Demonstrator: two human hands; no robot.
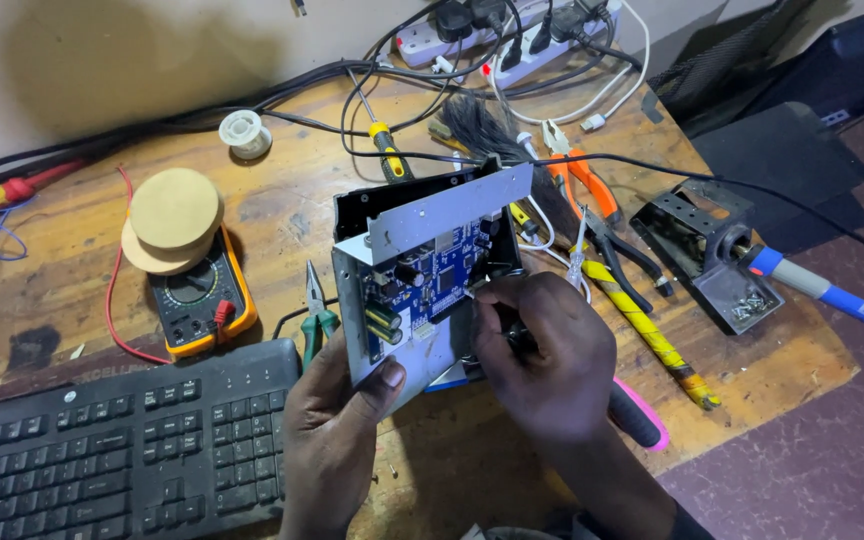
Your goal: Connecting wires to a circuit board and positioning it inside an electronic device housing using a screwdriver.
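My left hand [337, 425] grips the lower left corner of an opened electronic device [422, 270], thumb on its grey metal plate. The device is tilted up and shows a blue circuit board [447, 268] with capacitors inside a black casing. My right hand [542, 355] is closed around a tool with a black and pink handle [637, 420], its tip pressed at the right edge of the board. The tool's tip is hidden by my fingers.
A black keyboard [122, 450] lies front left. A yellow multimeter [197, 295] with two round wooden discs sits behind it, green pliers [317, 310] beside it. Screwdrivers, orange pliers [587, 185], a brush, a soldering iron on its stand [712, 260], solder spool [245, 132] and power strips [512, 40] crowd the wooden table.
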